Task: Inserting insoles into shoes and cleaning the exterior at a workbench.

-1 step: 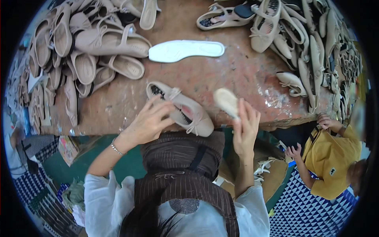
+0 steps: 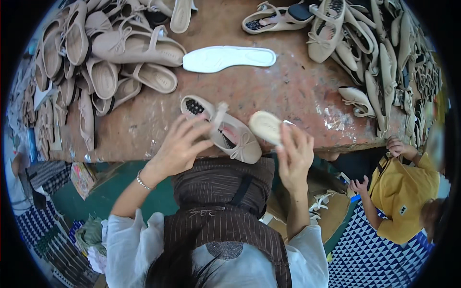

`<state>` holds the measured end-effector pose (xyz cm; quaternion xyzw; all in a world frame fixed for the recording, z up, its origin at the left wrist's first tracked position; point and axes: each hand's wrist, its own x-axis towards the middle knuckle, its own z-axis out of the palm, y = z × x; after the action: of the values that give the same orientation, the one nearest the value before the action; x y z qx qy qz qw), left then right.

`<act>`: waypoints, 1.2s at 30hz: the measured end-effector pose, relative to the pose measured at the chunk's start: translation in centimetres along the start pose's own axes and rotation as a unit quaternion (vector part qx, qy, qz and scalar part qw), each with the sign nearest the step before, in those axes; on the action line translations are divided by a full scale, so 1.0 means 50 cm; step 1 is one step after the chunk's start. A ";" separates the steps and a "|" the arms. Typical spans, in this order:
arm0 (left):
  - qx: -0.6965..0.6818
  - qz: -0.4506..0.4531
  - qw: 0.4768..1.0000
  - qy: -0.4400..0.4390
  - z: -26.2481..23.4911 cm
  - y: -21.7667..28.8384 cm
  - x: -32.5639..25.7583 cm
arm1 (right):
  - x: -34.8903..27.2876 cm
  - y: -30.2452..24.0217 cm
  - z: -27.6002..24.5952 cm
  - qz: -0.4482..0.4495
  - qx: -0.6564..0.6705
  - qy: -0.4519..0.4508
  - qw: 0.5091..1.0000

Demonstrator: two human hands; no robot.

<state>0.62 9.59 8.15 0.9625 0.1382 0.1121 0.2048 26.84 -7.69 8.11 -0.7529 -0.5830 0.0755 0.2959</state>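
Observation:
A beige flat shoe (image 2: 247,148) with a bow and an ankle strap lies at the table's near edge, its toe pointing toward me and to the right. Its inside is dark and speckled, with a pinkish patch. My left hand (image 2: 185,141) is at the shoe's near-left side, its fingers spread and slightly blurred; whether they press on it is unclear. The strap (image 2: 220,113) stands up, smeared by motion. Between the fingers and thumb of my right hand (image 2: 296,153) is a cream insole (image 2: 265,126), held just right of the shoe with its rounded end showing.
A white insole (image 2: 229,59) lies farther back on the worn brown table (image 2: 297,96). Beige shoes (image 2: 134,50) are heaped at the left, and more shoes (image 2: 384,62) at the right. A person in yellow (image 2: 398,197) is at the right edge. An open carton (image 2: 331,216) stands below the table.
My right hand has brought the insole slightly left, closer to the shoe, and turned it. The strap now stands up, and my left fingers have spread a little.

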 end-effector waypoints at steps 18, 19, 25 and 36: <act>-0.361 -0.434 0.795 0.221 0.131 -0.014 -0.109 | -0.003 -0.144 0.206 -0.038 0.083 -0.037 0.995; -0.362 -0.438 0.793 0.221 0.131 -0.013 -0.108 | 0.004 -0.145 0.215 -0.041 0.091 -0.047 0.994; -0.377 -0.381 0.805 0.253 0.127 -0.038 -0.101 | 0.026 -0.152 0.235 -0.075 0.105 -0.057 0.990; -0.263 -0.417 0.835 0.243 0.138 -0.058 -0.068 | 0.016 -0.139 0.277 -0.134 0.051 -0.081 0.986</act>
<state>-1.31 8.55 0.21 0.6653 0.5369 0.2784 0.4378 14.95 -0.99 0.74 -0.6430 -0.6963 0.1259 0.2931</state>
